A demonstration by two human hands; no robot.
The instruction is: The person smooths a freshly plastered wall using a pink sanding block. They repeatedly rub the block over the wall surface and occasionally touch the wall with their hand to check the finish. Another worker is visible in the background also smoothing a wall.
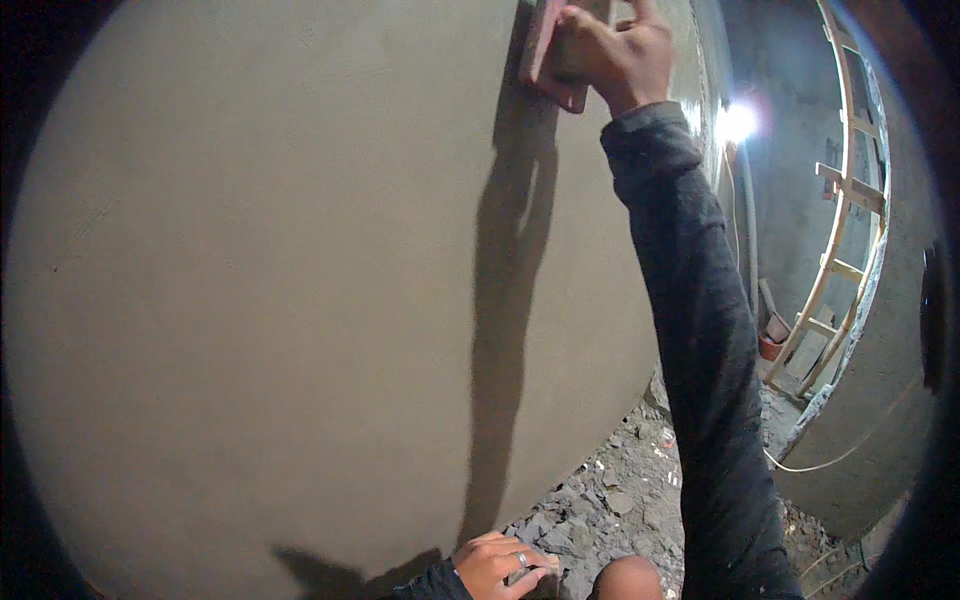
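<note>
At the top of the view my right hand grips a reddish plastering float, its flat face against the grey-brown plastered wall. My right arm, in a dark sleeve, reaches up from the lower edge. Long shadows of the arm and float run down the wall. Low at the bottom centre, my left hand is near the foot of the wall, a ring on one finger. Its fingers are curled together, and whatever may be inside them is hidden. Beside it shows a rounded bare knee.
Broken rubble covers the ground along the wall's foot. To the right, a wooden ladder leans beyond an opening, with an orange bucket near its base. A bright lamp shines behind my arm. A pale cable hangs at the right.
</note>
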